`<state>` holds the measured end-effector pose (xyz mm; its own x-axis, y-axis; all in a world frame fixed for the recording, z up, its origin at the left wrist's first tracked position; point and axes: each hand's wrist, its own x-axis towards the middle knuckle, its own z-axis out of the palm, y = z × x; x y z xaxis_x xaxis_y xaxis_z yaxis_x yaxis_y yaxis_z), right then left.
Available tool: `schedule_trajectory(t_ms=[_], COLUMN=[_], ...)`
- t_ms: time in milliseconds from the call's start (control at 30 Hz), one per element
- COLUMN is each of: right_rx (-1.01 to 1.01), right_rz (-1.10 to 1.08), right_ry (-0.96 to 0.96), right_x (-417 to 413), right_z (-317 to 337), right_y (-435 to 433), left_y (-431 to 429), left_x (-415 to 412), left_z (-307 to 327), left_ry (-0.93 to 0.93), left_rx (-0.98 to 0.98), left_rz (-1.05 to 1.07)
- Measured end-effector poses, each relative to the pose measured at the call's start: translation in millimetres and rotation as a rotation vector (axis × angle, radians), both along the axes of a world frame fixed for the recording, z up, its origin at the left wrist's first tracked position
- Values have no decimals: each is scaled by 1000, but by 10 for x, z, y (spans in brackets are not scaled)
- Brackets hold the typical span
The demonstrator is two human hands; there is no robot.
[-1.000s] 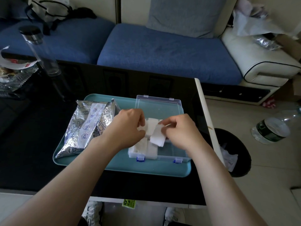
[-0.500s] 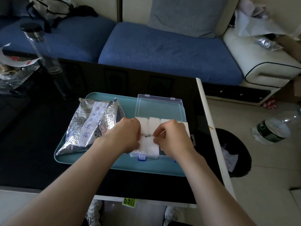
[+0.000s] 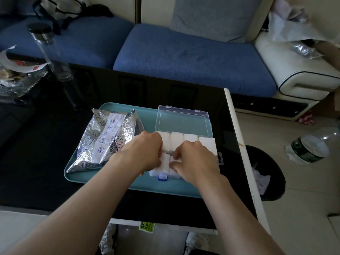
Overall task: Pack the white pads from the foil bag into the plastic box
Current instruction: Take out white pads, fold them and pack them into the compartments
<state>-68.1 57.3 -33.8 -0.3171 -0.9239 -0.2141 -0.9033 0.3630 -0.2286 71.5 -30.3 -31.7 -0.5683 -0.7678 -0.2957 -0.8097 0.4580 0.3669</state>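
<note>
Head view
- Box [image 3: 184, 122]: clear plastic, on the right half of a teal tray [image 3: 114, 183], with its lid open and lying flat on the far side.
- Pads [image 3: 177, 139]: white, inside the box. Four sit side by side in the back row, and more in the front row are partly under the hands.
- Left hand [image 3: 145, 151]: over the box's left end, fingers bent down onto the pads. The tips are hidden, so I cannot tell whether they are grasping.
- Right hand [image 3: 195, 161]: beside the left hand, with thumb and fingers [image 3: 174, 165] grasping a front-row pad.
- Bag [image 3: 108, 140]: crinkled foil, on the tray's left half, just beside the box.
- Tabletop [image 3: 46, 162]: glossy black, carrying the tray.
</note>
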Motion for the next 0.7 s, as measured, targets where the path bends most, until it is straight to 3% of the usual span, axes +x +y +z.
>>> schedule_trajectory(t_ms=[100, 233, 433, 500, 600, 700], right_rx=[-3, -34, -210, -256, -319, -375], right_rz=[23, -7, -69, -70, -29, 35], right_ry=[59, 100, -8, -113, -269, -295], right_x=[5, 9, 156, 235, 360, 478], right_z=[13, 109, 183, 162, 115, 80], right_y=[-5, -34, -108, -152, -235, -318], left_y=[-11, -67, -139, -157, -186, -227], left_x=[-12, -24, 148, 218, 326, 433], left_z=[27, 106, 201, 155, 145, 176], left_ry=[22, 188, 226, 140, 112, 123], left_rx=[-74, -239, -527, -459, -180, -79], left_rz=[11, 172, 418, 500, 587, 555])
